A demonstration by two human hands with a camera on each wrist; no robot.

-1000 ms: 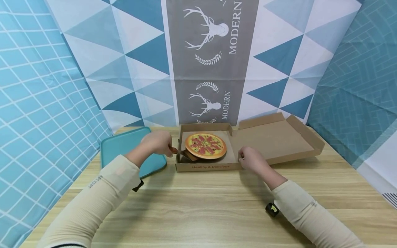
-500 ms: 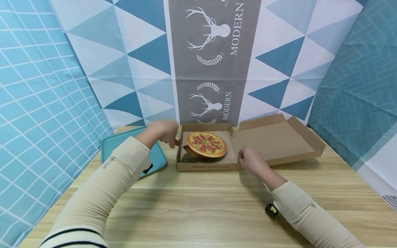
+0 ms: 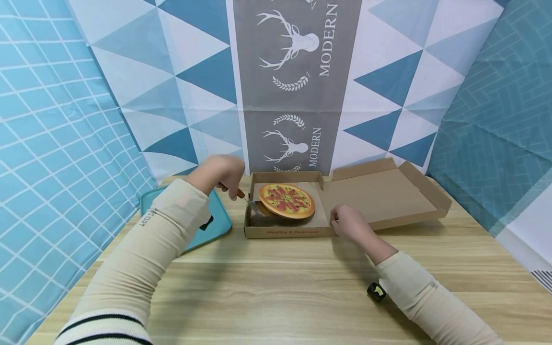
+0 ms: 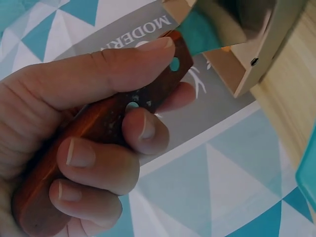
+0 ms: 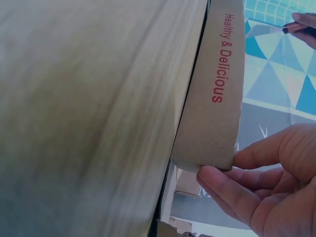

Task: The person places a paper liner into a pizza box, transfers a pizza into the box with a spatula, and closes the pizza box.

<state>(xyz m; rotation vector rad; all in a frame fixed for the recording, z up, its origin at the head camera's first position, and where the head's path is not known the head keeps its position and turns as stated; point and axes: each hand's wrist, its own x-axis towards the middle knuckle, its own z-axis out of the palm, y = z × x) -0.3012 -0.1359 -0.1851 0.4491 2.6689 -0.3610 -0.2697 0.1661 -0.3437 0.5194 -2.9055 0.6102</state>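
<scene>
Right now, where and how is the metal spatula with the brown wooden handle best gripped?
Probably by the brown wooden handle, from the person's left: it slants up and out of the brown cardboard box, while the metal blade reaches the round pizza inside. The left hand grips that handle.

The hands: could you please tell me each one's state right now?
Left hand: closed, holding the spatula by its handle.
Right hand: closed, pinching the box at a corner.

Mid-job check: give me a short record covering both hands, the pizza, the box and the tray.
left hand: grips the spatula by its brown handle
right hand: pinches the box's near right corner
pizza: in the box, spatula blade at its left edge
box: open, lid folded out right
tray: teal, left of the box, partly hidden by the left arm
</scene>
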